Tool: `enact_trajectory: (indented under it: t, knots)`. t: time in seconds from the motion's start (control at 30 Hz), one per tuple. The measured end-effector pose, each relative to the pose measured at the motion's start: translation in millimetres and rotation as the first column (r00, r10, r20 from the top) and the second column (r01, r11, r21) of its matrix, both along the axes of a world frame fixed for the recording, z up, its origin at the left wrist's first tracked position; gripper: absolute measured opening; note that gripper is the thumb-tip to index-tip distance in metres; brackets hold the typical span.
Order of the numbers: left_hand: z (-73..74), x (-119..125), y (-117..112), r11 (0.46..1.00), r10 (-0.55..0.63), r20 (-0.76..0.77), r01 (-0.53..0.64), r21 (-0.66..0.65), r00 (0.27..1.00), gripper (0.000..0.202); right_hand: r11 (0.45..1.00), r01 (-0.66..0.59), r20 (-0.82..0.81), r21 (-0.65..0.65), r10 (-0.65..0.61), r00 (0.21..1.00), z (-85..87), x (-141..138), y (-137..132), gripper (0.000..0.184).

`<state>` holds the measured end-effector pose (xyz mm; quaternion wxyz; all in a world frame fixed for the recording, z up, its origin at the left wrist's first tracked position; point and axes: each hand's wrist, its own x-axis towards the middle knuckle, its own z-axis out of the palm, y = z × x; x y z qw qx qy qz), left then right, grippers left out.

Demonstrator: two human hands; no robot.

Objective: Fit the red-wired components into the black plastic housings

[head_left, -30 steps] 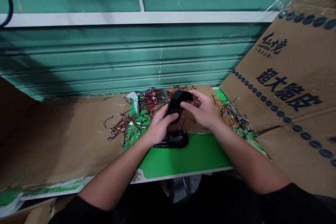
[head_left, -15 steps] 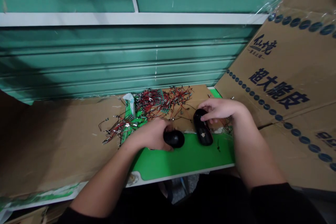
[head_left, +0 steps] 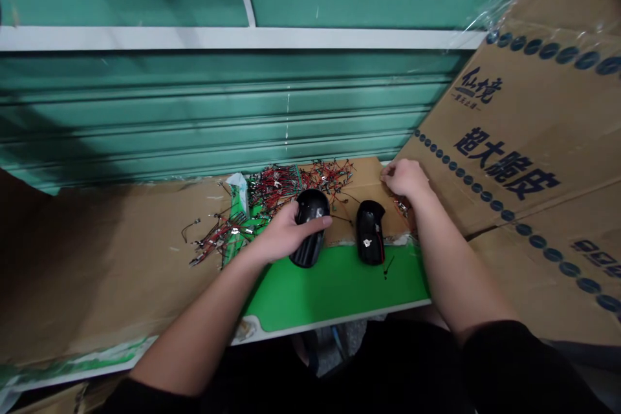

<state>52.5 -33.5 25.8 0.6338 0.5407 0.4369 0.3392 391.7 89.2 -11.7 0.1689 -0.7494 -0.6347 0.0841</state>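
Observation:
My left hand [head_left: 281, 234] grips a black, rounded plastic shell [head_left: 308, 249], its thumb lying across the hollow, ribbed inside. Right of it a second black shell [head_left: 367, 223], longer and curved, lies over the cardboard and the green tabletop, with a small pale part and a red wire in it. My right hand [head_left: 406, 178] is at the far right corner of the cardboard sheet, its fingers pinched together. Whatever may be between those fingertips is too small to make out. Beneath that hand lie a few small wired pieces [head_left: 402, 207].
Red and black wires with small parts [head_left: 276, 186] pile up at the back, and another bunch [head_left: 220, 239] lies left. Cardboard [head_left: 121, 259] covers the left of the green table [head_left: 310, 301]. A green slatted shutter [head_left: 194, 116] stands behind, a printed cardboard wall [head_left: 504, 162] right.
My left hand has raised and turned its shell so that the hollow side shows. My right hand has let go of the other shell and moved to the back right corner.

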Motion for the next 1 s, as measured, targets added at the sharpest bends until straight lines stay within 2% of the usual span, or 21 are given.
enact_trajectory:
  t: [0.07,0.13,0.17,0.2,0.3,0.37,0.43,0.53,0.6,0.7,0.77,0.9,1.0]
  knots:
    - [-3.2,4,2,0.978,0.178,0.081,-0.167,-0.127,0.981,0.045,0.995,-0.031,-0.096,0.092,0.039,0.995,8.9,-3,-4,0.016]
    - [-5.5,6,4,0.948,0.258,0.16,-0.218,-0.234,0.953,0.045,0.973,-0.051,-0.267,0.226,0.112,0.957,19.7,-8,-8,0.019]
    - [-6.3,6,6,0.936,0.278,0.205,-0.217,-0.277,0.938,0.044,0.955,-0.043,-0.378,0.293,0.157,0.912,25.2,-11,-10,0.023]
    - [-6.9,5,8,0.927,0.292,0.251,-0.208,-0.313,0.923,0.042,0.938,-0.02,-0.493,0.346,0.2,0.846,30.7,-15,-13,0.028]
    - [-7.7,2,11,0.909,0.321,0.364,-0.176,-0.379,0.874,0.039,0.904,0.051,-0.75,0.425,0.32,0.579,46.3,-30,-23,0.041]
    - [-7.8,1,12,0.903,0.35,0.413,-0.186,-0.387,0.841,0.039,0.901,0.013,-0.828,0.433,0.392,0.401,55.1,-41,-32,0.039]
    - [-7.6,2,13,0.903,0.386,0.458,-0.227,-0.365,0.801,0.04,0.908,-0.08,-0.871,0.412,0.418,0.256,61.7,-52,-42,0.034]
    - [-8.0,7,11,0.914,0.396,0.504,-0.277,-0.296,0.768,0.05,0.905,-0.239,-0.913,0.35,0.387,0.126,65.0,-74,-57,0.033]
    - [-9.6,12,9,0.929,0.367,0.493,-0.287,-0.233,0.789,0.055,0.886,-0.332,-0.927,0.325,0.367,0.073,62.4,-91,-66,0.032]
    - [-13.6,17,5,0.952,0.304,0.424,-0.284,-0.112,0.853,0.056,0.845,-0.436,-0.923,0.31,0.377,0.073,52.9,-118,-78,0.032]
    - [-16.3,18,3,0.963,0.264,0.385,-0.264,-0.054,0.884,0.059,0.84,-0.435,-0.91,0.324,0.402,0.1,45.0,-132,-84,0.03]
    - [-20.3,20,-2,0.971,0.228,0.339,-0.24,-0.006,0.913,0.065,0.84,-0.342,-0.83,0.422,0.51,0.228,30.7,-144,-90,0.023]
    - [-23.4,21,-3,0.962,0.248,0.305,-0.272,0.036,0.919,0.067,0.809,-0.287,-0.736,0.514,0.587,0.336,24.2,-145,-89,0.018]
